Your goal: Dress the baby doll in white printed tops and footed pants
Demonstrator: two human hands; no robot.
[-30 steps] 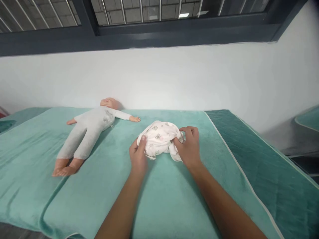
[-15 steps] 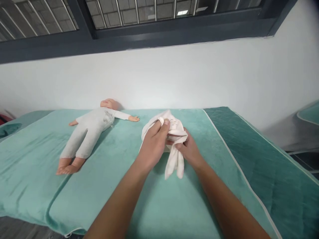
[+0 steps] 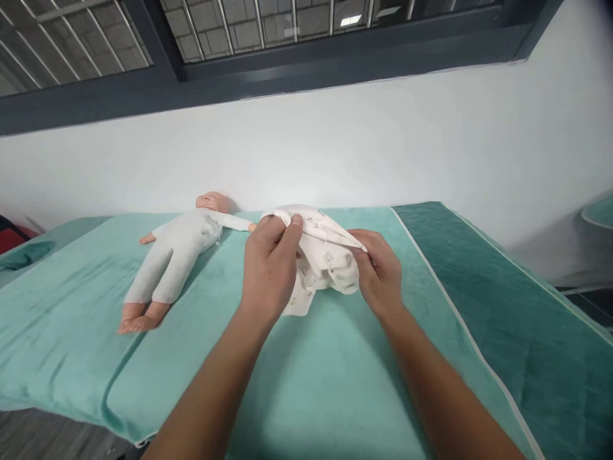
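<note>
A white baby garment point(image 3: 330, 259) with small printed figures is bunched between my two hands above the bed. My left hand point(image 3: 272, 265) is closed round its upper left part, the thumb pressing on the cloth. On the other side my right hand point(image 3: 380, 268) pinches an edge of the garment and pulls it out to a point. Loose folds hang below. A baby doll point(image 3: 179, 249) in a white body covering lies on its back to the left, one arm stretched toward my left hand, which partly covers that arm's end.
A light green cover point(image 3: 306, 383) with white piping spreads over the bed, a darker green cover point(image 3: 502, 306) to its right. Behind stands a white wall point(image 3: 306, 153) under a barred window point(image 3: 287, 25). Something red point(image 3: 14, 239) shows at the far left.
My hands have moved apart, stretching the garment wider between them. The two narrow ends that hung down are no longer visible, and its printed side shows more.
</note>
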